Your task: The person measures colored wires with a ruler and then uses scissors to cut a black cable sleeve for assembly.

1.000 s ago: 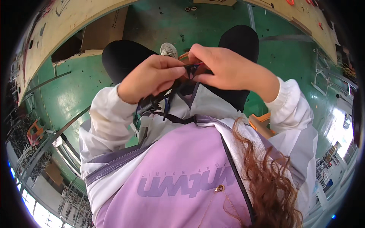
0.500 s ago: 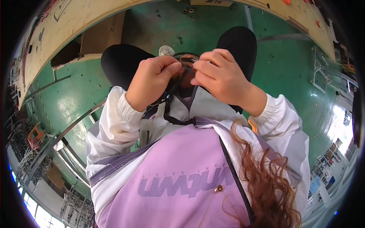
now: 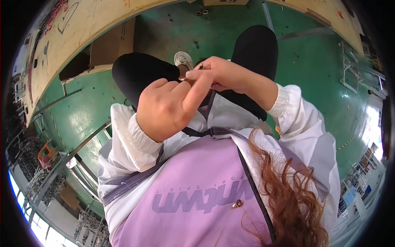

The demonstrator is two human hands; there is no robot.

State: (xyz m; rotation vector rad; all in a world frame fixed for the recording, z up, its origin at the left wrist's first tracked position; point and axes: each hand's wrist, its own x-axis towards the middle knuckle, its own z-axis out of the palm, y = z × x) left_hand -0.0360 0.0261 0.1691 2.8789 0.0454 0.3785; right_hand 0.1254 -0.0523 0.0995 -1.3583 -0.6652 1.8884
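Over my lap, my two hands meet at the fingertips. My left hand (image 3: 164, 108) has its back up and its fingers curled in; one digit stretches to the right hand's fingertips. What the curled fingers hold, if anything, is hidden. My right hand (image 3: 230, 75) is closed in a pinch and turned across toward the left one. A small dark piece (image 3: 200, 67) pokes up at its fingertips, too small to name. Behind the hands lie my black-trousered knees (image 3: 256, 49) and a pale shoe (image 3: 183, 60).
A curved wooden worktop (image 3: 82, 31) runs along the far side. Beneath its left part stands an open cardboard box (image 3: 112, 45). Metal frames (image 3: 349, 72) stand at right on the green floor (image 3: 304, 82), and more rails (image 3: 84, 177) at left. Small rings (image 3: 202, 12) lie on the floor.
Both hands have turned and come together; the left moved right and nearer me, the right swung left. The dark strands seen between them earlier are now mostly hidden.
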